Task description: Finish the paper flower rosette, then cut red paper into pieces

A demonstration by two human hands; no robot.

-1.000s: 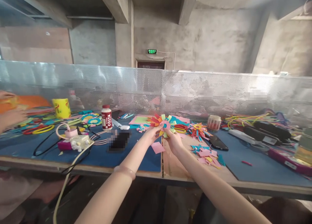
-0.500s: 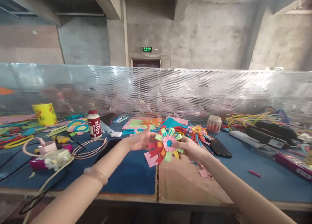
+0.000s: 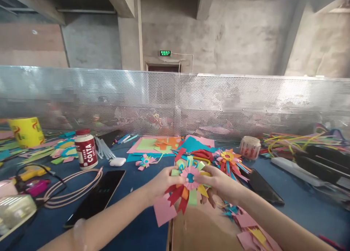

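Between my two hands is a paper flower (image 3: 189, 178) with a pink fringed ring, a blue centre, green, yellow and orange loops and red ribbon tails. My left hand (image 3: 164, 183) grips its left side, the thumb pressed near the centre. From the right, my right hand (image 3: 217, 185) pinches it, thumb or finger by the blue middle. Below my left hand lies a pink paper square (image 3: 165, 209). A second paper flower (image 3: 226, 158), orange and yellow with ribbon tails, rests just beyond my right hand. A smaller pink flower (image 3: 146, 161) lies beyond my left hand.
On the left are a Costa bottle (image 3: 86, 149), a white earbud case (image 3: 117, 162), a phone (image 3: 97, 196), a coiled cable (image 3: 72, 188) and yellow tape (image 3: 26, 132). Another phone (image 3: 264, 187) and a jar (image 3: 249, 148) stand right. Coloured paper sheets (image 3: 153, 144) lie behind.
My left hand, open beside the flower before, has closed on its left side. The flower now faces me more fully. The view has come closer to the table.
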